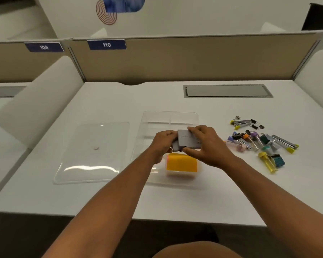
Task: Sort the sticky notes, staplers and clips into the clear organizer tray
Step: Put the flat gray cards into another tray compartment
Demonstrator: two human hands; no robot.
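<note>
Both my hands hold a grey stapler (187,141) over the middle of the clear organizer tray (169,117). My left hand (161,144) grips its left end, and my right hand (205,144) pinches its right side from above and below. An orange sticky-note pad (182,163) sits in the tray's near right compartment, just below the stapler. A heap of coloured binder clips and small staplers (257,141) lies on the desk to the right of the tray. The tray's far compartments show nothing in them.
The tray's clear lid (93,153) lies flat to the left of the tray. A grey cable hatch (227,90) is set in the desk at the back right. Beige partition walls close the desk at the back and sides.
</note>
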